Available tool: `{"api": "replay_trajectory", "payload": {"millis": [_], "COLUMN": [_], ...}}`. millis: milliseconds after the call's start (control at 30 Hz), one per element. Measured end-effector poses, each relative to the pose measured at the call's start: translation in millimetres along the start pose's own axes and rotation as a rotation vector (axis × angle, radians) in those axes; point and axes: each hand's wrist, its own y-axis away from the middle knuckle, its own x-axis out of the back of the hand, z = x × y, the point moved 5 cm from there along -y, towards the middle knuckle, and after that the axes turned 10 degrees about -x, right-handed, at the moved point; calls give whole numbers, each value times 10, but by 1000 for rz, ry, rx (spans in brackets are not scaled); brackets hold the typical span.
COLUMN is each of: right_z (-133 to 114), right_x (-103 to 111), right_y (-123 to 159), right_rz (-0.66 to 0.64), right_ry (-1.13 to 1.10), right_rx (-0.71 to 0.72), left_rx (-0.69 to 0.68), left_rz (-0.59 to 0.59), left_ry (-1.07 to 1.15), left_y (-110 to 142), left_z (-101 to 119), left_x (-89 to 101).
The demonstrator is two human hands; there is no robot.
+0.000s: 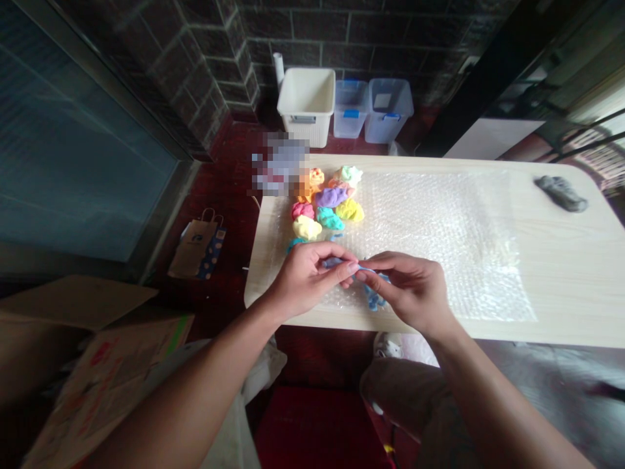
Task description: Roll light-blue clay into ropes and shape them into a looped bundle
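A thin strip of blue modelling clay (333, 262) is stretched between my two hands above the near edge of the table. My left hand (308, 272) is closed on its left part, thumb and fingers pinched. The fingertips of my right hand (415, 286) pinch the other end, almost touching the left fingertips. Beneath the right hand lie several small blue clay pieces (375, 301), partly hidden by it. Another short blue piece (336, 237) rests just beyond my left fingers. Farther back sit soft clay lumps, among them purple (333, 197), turquoise (329, 218) and yellow (349, 210).
Bubble wrap (439, 221) covers much of the pale table (551, 260). A crumpled grey item (561, 193) lies at the far right. Beyond the table stand a white bin (305, 127) and two clear boxes. A paper bag (194, 247) and cardboard box (122, 371) are on the left.
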Motion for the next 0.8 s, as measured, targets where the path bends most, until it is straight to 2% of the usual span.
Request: {"api": "replay_trajectory", "payload": {"millis": [133, 333, 567, 700, 800], "right_z": [-28, -1, -27, 16, -6], "right_x": [2, 1, 17, 49, 35], "right_y": [-25, -16, -26, -22, -19], "right_rz": [-3, -15, -3, 34, 6], "right_ry": [-41, -64, -5, 23, 15], "right_rx": [39, -64, -17, -56, -24], "left_rx": [11, 2, 18, 52, 50], "left_rz": [-23, -2, -29, -36, -35], "left_ry": [53, -31, 18, 53, 54], "left_y": [-6, -7, -13, -17, -21], "left_z": [-50, -38, -31, -56, -63], "left_x": [-6, 25, 12, 17, 23]}}
